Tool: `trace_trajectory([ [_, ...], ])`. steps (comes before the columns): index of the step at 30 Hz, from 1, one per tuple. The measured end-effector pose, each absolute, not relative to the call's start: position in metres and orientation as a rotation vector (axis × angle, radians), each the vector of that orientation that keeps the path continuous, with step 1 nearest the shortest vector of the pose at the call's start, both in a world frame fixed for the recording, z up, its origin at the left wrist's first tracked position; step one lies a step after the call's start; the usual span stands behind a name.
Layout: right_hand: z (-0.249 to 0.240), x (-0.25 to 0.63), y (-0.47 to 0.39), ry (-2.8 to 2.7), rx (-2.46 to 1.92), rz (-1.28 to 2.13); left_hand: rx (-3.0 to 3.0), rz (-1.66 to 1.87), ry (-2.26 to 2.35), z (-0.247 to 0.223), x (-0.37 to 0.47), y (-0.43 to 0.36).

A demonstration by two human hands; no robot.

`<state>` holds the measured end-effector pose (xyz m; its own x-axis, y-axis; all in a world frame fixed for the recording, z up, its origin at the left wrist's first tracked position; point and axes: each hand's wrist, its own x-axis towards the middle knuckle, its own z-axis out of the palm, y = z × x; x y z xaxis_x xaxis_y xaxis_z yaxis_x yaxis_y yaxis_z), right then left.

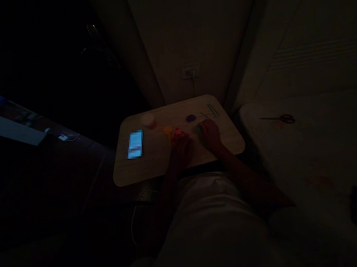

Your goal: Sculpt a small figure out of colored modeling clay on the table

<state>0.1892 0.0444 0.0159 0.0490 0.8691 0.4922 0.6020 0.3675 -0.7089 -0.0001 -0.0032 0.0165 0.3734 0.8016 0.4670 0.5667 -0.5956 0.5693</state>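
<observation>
In dim light, my left hand (181, 147) is closed at a small red piece (178, 132) on the little table; its exact shape is unclear. My right hand (210, 132) rests just to the right, fingers curled round a small green piece (199, 128) that shows at the fingertips. An orange piece with a stem (168, 130) lies left of the red one. Behind the hands sits a dark purple lump (191, 118). Several thin sticks (213, 110) lie beyond my right hand.
A lit phone (135, 144) and a pinkish tub (148, 121) stand on the left of the wooden table (147, 169). Scissors (281, 119) lie on a pale surface at right. A wall socket (191, 72) has a cable plugged in. A white cable (132, 223) hangs below.
</observation>
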Motion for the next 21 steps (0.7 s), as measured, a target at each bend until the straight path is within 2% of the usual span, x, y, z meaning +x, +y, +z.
trace_trajectory([
  [3, 0.017, 0.185, 0.030, -1.647, -1.253, 0.648, 2.190, 1.148, 1.278, 0.016, -0.001, -0.003],
  [7, 0.017, 0.181, 0.021, -1.768, -1.093, 0.949, 2.211, 1.077, 1.268, 0.014, -0.002, -0.003],
  [21, 0.021, 0.182, 0.019, -1.777, -1.009, 1.072, 2.219, 1.029, 1.296, 0.014, -0.003, -0.002],
])
